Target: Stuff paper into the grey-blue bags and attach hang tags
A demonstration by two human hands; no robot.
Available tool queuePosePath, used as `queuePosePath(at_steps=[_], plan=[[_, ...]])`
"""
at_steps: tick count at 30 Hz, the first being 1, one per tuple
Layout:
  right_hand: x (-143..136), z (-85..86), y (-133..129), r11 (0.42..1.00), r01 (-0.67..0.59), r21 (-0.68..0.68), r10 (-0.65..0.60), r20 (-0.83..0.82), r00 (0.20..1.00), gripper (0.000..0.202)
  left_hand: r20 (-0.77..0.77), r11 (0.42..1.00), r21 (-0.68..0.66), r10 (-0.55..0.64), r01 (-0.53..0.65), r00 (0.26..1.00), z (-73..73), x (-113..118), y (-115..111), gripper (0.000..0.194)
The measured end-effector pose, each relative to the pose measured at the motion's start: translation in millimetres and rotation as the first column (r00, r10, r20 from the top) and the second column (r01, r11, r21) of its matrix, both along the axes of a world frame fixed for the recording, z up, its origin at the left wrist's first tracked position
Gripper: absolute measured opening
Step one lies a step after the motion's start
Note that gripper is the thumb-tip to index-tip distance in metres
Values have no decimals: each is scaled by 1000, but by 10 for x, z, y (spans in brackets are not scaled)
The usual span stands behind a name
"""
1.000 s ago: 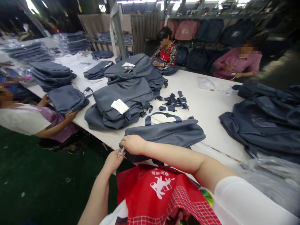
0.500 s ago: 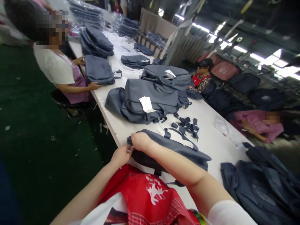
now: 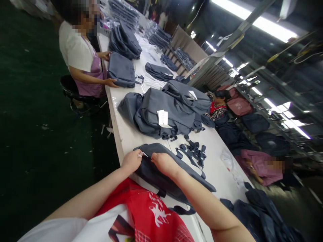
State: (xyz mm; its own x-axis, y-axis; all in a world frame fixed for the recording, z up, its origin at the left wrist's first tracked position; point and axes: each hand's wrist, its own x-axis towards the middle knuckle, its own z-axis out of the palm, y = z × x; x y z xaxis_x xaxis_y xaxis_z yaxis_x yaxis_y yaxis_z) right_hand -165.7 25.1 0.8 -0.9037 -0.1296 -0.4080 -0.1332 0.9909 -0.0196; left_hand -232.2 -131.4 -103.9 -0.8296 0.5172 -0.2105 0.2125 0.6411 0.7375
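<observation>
A dark blue-grey fabric bag (image 3: 161, 178) lies at the near edge of the white table, in front of my red apron. At the bag's left end my left hand (image 3: 132, 162) is closed, with a small white strip (image 3: 143, 154) sticking out between thumb and fingers; its exact kind is unclear. Just to the right, my right hand (image 3: 165, 163) is curled in a pinch on the bag's upper edge, its fingertips partly hidden. A dark strap (image 3: 183, 210) hangs at the bag's near side.
Beyond the bag, stuffed blue-grey bags (image 3: 171, 109) with white tags (image 3: 163, 117) are piled. Loose dark straps (image 3: 194, 151) lie right of them. A co-worker (image 3: 83, 64) at the left edge handles another bag (image 3: 122, 70). More dark bags (image 3: 262, 215) sit at lower right.
My right hand has moved right along the bag's upper edge, away from my left hand; before, they were close together at its left corner. The camera view has also shifted.
</observation>
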Motion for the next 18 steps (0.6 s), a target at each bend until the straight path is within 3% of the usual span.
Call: queuePosePath(at_steps=[4,9,11,13,16,18], plan=[[130,132,82,998,33,-46,-33,8,999,16,-23,984,-61,169,-170,985,-110,-282,-150,29],[-49,-10,55,993,0,-120,-5,-38,999,13,-85,850,3,524,-526,847,-380,-760,-759,37],[-238,-136,-25,994,-57,-93,52,-52,997,14,-105,865,33,502,-501,859,-473,-834,-947,43],[-468,-272,-139,992,-107,-65,104,-54,993,16,-39,926,20,378,-378,925,-535,-799,-1009,39],[-818,-486,-339,990,-121,-67,118,-40,992,18,162,984,-10,176,-177,971,-573,-595,-891,29],[-1002,-627,-458,993,-87,-81,85,-28,996,15,213,992,-8,122,-123,969,-581,-434,-773,27]])
